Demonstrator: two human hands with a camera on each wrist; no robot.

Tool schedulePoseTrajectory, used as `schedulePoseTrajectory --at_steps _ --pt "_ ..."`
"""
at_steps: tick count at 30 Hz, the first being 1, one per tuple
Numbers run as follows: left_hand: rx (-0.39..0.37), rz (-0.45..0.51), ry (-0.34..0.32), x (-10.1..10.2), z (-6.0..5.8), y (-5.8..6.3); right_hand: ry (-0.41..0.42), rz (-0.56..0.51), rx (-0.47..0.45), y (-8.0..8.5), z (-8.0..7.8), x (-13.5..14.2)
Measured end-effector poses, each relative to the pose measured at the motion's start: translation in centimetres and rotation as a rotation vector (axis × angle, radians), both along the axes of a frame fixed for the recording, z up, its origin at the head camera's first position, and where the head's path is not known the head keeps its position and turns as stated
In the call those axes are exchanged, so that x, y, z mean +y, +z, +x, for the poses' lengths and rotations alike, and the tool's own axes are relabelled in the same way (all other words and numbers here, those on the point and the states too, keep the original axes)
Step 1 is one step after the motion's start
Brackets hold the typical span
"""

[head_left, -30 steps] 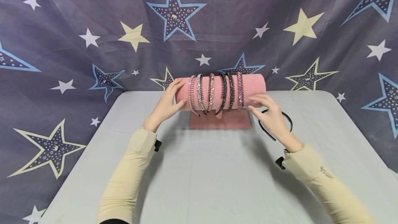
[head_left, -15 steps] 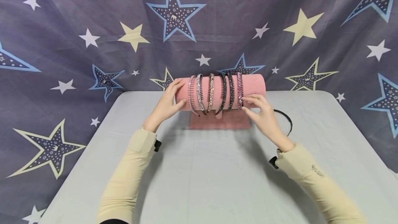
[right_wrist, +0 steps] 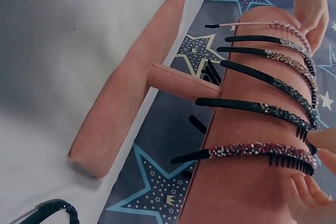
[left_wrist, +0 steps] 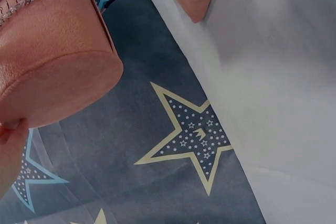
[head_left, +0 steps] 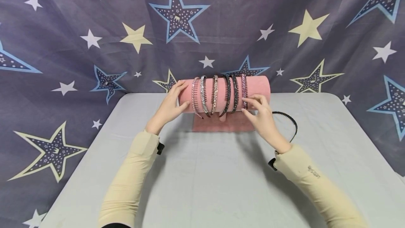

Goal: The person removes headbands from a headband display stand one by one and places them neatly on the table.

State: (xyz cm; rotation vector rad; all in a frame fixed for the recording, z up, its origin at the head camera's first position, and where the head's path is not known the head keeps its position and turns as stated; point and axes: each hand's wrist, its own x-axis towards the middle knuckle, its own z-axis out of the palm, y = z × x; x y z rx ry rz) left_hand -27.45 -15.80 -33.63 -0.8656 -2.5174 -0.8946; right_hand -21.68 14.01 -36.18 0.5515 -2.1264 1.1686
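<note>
Pink stand (head_left: 220,94) beyond centre of pale table (head_left: 202,178), its roll (head_left: 257,85) lying crosswise, 6 headbands (head_left: 214,94) over it. Left hand (head_left: 169,106) holds roll at 9 o'clock end, thumb in front, fingers over top. Right hand (head_left: 263,114) at purple headband (head_left: 244,85), 1 nearest 3 o'clock end; fingertip and thumb tip apart, cannot tell whether pinching. Loose black headband (head_left: 294,121) on table, 4 o'clock from stand, partly behind right hand.

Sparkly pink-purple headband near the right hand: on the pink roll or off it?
On. The headband arches across the pink roll, as the head and right wrist views both show.
</note>
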Motion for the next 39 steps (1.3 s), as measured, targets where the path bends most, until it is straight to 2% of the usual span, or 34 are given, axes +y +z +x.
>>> schedulePoseTrajectory --at_steps 9,19,33,39 --pt "0.008 0.008 -0.005 0.0 -0.1 -0.1 -0.028 -0.019 0.006 -0.6 -0.4 -0.7" --pt "0.010 0.005 -0.004 0.0 0.0 -0.1 -0.057 -0.007 0.076 -1.0 -0.7 -0.9" --pt "0.010 -0.001 0.002 0.0 0.1 -0.1 -0.138 0.001 0.157 -1.6 -1.1 -1.2" --pt "0.012 -0.005 0.003 0.1 0.1 -0.1 -0.163 0.010 0.166 -1.4 -1.0 -1.0"
